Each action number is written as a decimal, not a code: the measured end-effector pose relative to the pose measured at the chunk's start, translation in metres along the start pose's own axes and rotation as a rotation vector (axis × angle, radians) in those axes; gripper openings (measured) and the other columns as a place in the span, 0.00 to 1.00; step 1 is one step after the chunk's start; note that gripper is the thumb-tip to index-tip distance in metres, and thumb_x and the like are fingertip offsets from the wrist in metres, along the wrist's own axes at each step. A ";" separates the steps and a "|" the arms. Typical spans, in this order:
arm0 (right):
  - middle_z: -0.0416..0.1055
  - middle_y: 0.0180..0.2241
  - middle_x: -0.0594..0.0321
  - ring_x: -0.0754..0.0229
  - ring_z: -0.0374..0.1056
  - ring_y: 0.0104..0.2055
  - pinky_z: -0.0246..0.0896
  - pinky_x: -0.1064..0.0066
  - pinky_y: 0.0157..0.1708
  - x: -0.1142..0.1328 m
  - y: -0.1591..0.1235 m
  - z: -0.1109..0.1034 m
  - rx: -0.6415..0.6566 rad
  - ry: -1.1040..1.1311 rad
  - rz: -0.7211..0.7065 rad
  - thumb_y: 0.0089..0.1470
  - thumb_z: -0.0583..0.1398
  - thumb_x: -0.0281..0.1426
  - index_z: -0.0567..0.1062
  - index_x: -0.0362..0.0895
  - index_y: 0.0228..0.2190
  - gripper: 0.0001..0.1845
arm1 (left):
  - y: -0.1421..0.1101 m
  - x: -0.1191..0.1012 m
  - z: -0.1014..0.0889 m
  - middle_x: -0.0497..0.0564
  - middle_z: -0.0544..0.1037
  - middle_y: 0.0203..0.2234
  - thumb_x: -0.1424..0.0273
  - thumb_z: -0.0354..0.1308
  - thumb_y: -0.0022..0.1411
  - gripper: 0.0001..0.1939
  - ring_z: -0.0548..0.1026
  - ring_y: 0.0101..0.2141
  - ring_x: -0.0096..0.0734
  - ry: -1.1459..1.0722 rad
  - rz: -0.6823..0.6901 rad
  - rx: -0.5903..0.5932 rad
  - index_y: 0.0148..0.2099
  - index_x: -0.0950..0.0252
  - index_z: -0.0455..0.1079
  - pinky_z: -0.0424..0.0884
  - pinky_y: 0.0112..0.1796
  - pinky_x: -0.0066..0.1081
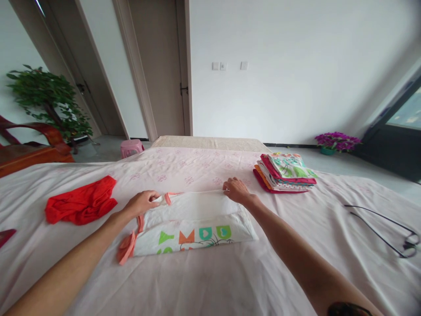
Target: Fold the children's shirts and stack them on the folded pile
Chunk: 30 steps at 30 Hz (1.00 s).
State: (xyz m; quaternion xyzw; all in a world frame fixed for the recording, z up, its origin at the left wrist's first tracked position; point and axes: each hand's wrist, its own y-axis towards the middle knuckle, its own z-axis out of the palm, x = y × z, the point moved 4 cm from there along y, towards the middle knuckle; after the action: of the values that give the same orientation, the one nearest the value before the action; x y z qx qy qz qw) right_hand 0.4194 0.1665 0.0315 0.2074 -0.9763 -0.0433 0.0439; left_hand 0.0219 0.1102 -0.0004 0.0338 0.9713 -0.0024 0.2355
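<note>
A white children's T-shirt [197, 210] with coral trim lies partly folded in front of me. Green, orange and teal letters and part of a line drawing show upside down on its near strip. My left hand [144, 203] pinches the shirt's far left corner, beside a bit of coral trim. At the far right corner, my right hand [237, 190] has its fingers closed on the edge, the fingertips partly hidden. Coral trim also sticks out at the shirt's near left end.
A crumpled red garment [82, 199] lies to the left on the pale sheet [210, 285]. A stack of folded clothes [284, 173] sits back right. Black-framed glasses [391, 228] rest at the right. Beyond stand a pink stool [131, 148] and purple flowers [337, 141].
</note>
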 end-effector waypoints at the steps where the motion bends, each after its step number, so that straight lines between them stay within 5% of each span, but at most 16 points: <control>1: 0.73 0.42 0.57 0.53 0.64 0.48 0.56 0.68 0.44 0.000 -0.003 -0.002 -0.022 0.002 -0.023 0.54 0.59 0.29 0.78 0.46 0.36 0.08 | -0.003 -0.002 -0.001 0.45 0.75 0.28 0.62 0.56 0.50 0.15 0.72 0.31 0.30 0.001 0.016 -0.015 0.39 0.61 0.74 0.67 0.35 0.27; 7: 0.73 0.37 0.60 0.60 0.66 0.40 0.55 0.71 0.40 -0.005 -0.037 -0.006 -0.083 0.065 -0.137 0.57 0.55 0.25 0.75 0.44 0.38 0.10 | -0.036 -0.017 -0.004 0.48 0.73 0.36 0.68 0.52 0.54 0.08 0.72 0.36 0.30 -0.016 0.189 -0.093 0.36 0.60 0.70 0.68 0.39 0.28; 13: 0.72 0.39 0.58 0.58 0.65 0.43 0.56 0.71 0.41 -0.001 -0.067 -0.003 -0.145 0.093 -0.226 0.54 0.54 0.19 0.76 0.44 0.37 0.14 | -0.063 -0.024 -0.004 0.47 0.74 0.33 0.74 0.51 0.54 0.07 0.73 0.37 0.31 0.037 0.310 -0.139 0.36 0.61 0.67 0.66 0.41 0.29; 19: 0.73 0.37 0.59 0.57 0.65 0.40 0.55 0.68 0.43 0.006 -0.076 -0.006 -0.126 0.083 -0.267 0.52 0.56 0.20 0.76 0.44 0.37 0.13 | -0.072 -0.038 -0.002 0.46 0.76 0.38 0.71 0.52 0.59 0.11 0.74 0.40 0.31 0.097 0.350 -0.039 0.45 0.58 0.69 0.66 0.43 0.28; 25: 0.72 0.36 0.58 0.56 0.64 0.40 0.55 0.67 0.41 0.008 -0.083 -0.010 -0.152 0.072 -0.278 0.52 0.56 0.20 0.77 0.45 0.38 0.15 | -0.070 -0.034 -0.005 0.46 0.76 0.40 0.69 0.48 0.64 0.10 0.75 0.39 0.29 0.172 0.326 -0.085 0.44 0.57 0.69 0.66 0.40 0.26; 30: 0.72 0.36 0.59 0.57 0.65 0.41 0.56 0.68 0.43 0.007 -0.093 -0.008 -0.084 0.097 -0.315 0.46 0.56 0.18 0.78 0.45 0.38 0.19 | -0.076 -0.036 -0.005 0.47 0.76 0.38 0.74 0.50 0.60 0.10 0.74 0.41 0.31 0.224 0.436 -0.041 0.42 0.58 0.69 0.65 0.43 0.29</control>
State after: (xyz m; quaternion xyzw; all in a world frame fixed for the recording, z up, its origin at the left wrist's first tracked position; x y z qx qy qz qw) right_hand 0.4506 0.0786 0.0303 0.3575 -0.9259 -0.0803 0.0921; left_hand 0.0469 0.0324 0.0195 0.2378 0.9609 0.0720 0.1221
